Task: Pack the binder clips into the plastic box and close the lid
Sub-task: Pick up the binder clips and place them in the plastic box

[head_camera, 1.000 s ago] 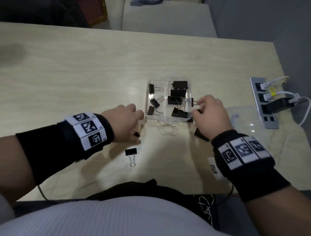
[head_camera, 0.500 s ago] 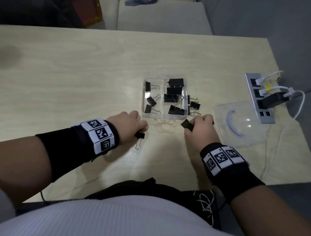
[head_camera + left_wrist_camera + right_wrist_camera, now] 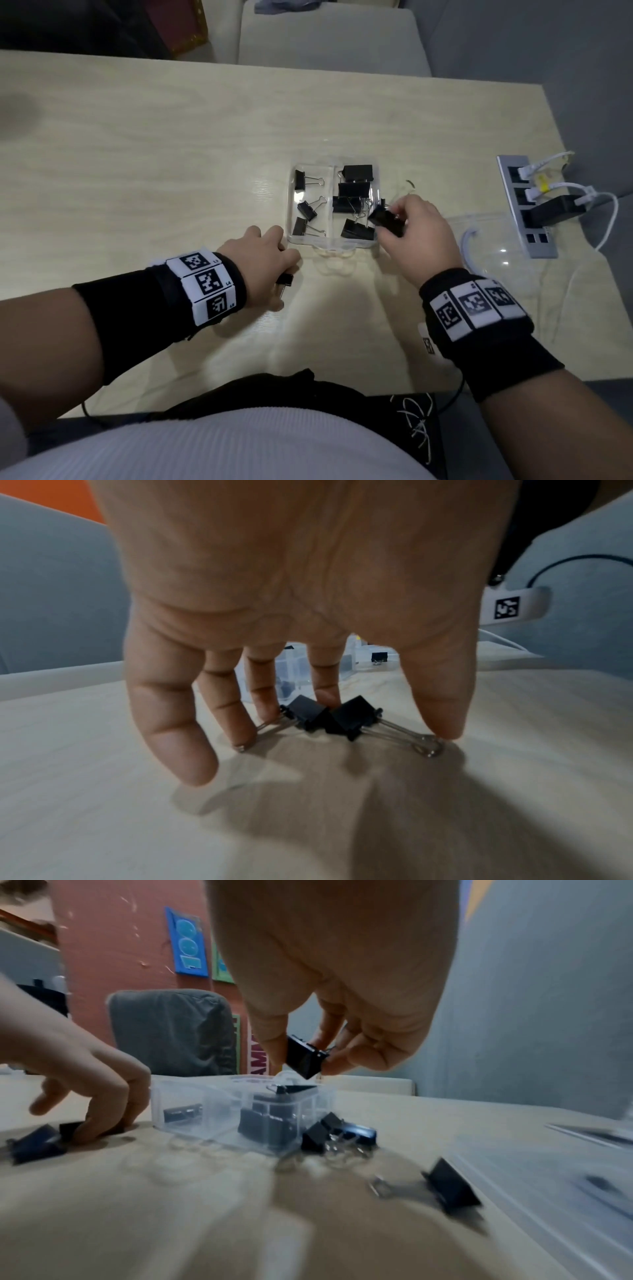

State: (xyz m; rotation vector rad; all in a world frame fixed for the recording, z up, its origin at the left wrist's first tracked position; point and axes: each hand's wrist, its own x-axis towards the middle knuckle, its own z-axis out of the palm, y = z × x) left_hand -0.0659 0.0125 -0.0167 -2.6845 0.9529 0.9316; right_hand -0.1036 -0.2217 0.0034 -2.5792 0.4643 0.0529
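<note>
A clear plastic box [image 3: 291,205] stands open mid-table with several black binder clips [image 3: 354,190] inside. My right hand [image 3: 390,222] pinches a large black clip [image 3: 304,1056] by its body and wire, just above the box's right edge. My left hand [image 3: 286,274] arches over two small clips [image 3: 308,715] lying on the table by the box's front left corner. Its thumb and fingertips [image 3: 445,729] press on their wire handles from both sides. More loose clips [image 3: 339,1137] lie right of the box. The clear lid [image 3: 496,246] lies flat further right.
A grey power strip [image 3: 527,205] with white cables and a black adapter lies at the table's right edge, behind the lid. A light chair [image 3: 332,34] stands beyond the far edge. The table's near edge is close to my body.
My right hand has carried the large clip from the table in front of the box up to the box's right side. My left hand stays on the small clips.
</note>
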